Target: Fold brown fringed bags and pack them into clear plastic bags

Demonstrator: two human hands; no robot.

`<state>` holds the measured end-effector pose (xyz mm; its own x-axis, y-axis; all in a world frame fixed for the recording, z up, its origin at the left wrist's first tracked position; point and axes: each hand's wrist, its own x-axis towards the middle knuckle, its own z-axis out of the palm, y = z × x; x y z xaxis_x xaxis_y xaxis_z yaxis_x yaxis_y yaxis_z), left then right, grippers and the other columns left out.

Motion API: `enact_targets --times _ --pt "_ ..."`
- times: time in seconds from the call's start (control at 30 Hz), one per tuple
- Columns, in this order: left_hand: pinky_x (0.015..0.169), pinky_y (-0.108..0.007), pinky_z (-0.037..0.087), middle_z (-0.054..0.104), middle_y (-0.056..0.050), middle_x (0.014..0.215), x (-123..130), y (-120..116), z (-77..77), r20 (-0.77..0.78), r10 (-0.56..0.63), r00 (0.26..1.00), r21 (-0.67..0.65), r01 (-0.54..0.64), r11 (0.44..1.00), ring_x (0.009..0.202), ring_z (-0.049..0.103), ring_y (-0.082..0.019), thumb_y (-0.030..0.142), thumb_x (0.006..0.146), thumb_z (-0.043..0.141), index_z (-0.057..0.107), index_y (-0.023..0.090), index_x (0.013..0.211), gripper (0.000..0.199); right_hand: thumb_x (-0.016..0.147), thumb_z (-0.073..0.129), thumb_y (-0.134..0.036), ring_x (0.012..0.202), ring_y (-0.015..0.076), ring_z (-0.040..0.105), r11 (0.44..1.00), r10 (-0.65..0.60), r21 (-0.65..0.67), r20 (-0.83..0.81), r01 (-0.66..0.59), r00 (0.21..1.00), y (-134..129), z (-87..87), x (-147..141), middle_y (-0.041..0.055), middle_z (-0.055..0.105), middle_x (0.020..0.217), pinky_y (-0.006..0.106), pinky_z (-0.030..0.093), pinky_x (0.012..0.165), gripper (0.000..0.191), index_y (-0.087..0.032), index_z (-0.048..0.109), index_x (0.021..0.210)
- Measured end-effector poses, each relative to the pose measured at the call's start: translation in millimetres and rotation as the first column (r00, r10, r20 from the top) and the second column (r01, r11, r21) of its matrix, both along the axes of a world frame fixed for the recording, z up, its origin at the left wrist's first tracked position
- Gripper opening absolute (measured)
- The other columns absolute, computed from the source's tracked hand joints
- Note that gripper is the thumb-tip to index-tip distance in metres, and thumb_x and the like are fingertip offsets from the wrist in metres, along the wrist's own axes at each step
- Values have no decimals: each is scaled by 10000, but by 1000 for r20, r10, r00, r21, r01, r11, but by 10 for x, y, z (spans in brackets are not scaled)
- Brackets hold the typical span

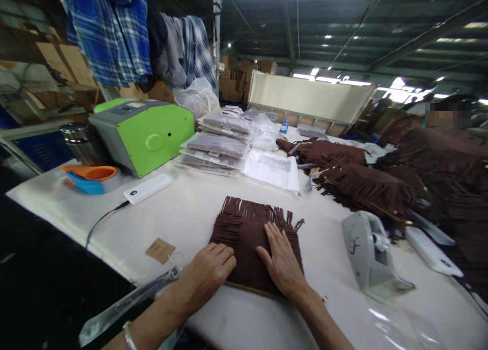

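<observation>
A dark brown fringed piece lies flat on the white table, its fringe pointing away from me. My right hand rests on it palm down, fingers apart. At its left edge is my left hand, with the fingers bent and close together over the fabric; whether they pinch it is hidden. A brown cardboard tag with a clear loop lies left of the piece, and a clear plastic strip is below it, by my left forearm.
A green and grey machine, a steel flask and a white device are at the left. Bagged packets are stacked behind the piece. A tape dispenser stands at the right, before piled brown fringed garments. A person is far right.
</observation>
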<state>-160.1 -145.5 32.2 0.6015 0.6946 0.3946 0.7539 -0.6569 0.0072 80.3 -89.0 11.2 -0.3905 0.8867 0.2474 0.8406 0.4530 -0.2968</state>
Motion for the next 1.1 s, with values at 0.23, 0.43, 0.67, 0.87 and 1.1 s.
enact_targets --times 0.23,0.43,0.67,0.87,1.1 --pt "854 -353 504 674 -42 1029 269 -18 42 236 -64 970 79 47 996 966 617 -216 130 915 530 608 185 912 96 970 389 -556 1453 279 230 999 0 -52 -49 -3 999 -44 86 -64 131 316 1547 529 217 1187 679 -105 366 1477" --pt "960 -359 499 647 -54 1167 203 258 413 524 86 848 -110 -33 993 1094 599 -208 343 957 500 612 252 1129 224 959 412 -536 1432 244 296 978 -64 -205 -414 -25 908 1 396 72 81 388 1524 491 195 1199 606 -193 409 1459" --pt "950 -334 495 616 -146 1233 -197 1210 332 460 748 478 -645 -400 652 1137 605 -217 412 959 343 507 113 1252 450 539 759 -669 1013 361 680 696 -693 -714 -645 67 321 605 406 1020 209 710 1052 484 547 903 690 -138 626 959" --pt "806 -377 504 679 -124 867 -338 1676 236 209 777 593 -645 -514 565 858 671 -264 425 938 410 623 128 913 366 716 595 -705 914 297 719 711 -561 -692 -453 123 692 983 430 1047 187 728 964 425 585 783 572 -166 613 906" --pt "859 -413 483 577 -161 1140 41 1915 202 -10 527 850 -425 -481 767 1031 609 -310 482 921 516 538 138 1133 405 851 451 -675 933 372 672 842 -453 -352 -52 409 890 1375 307 507 227 661 1025 529 497 775 541 -158 572 956"
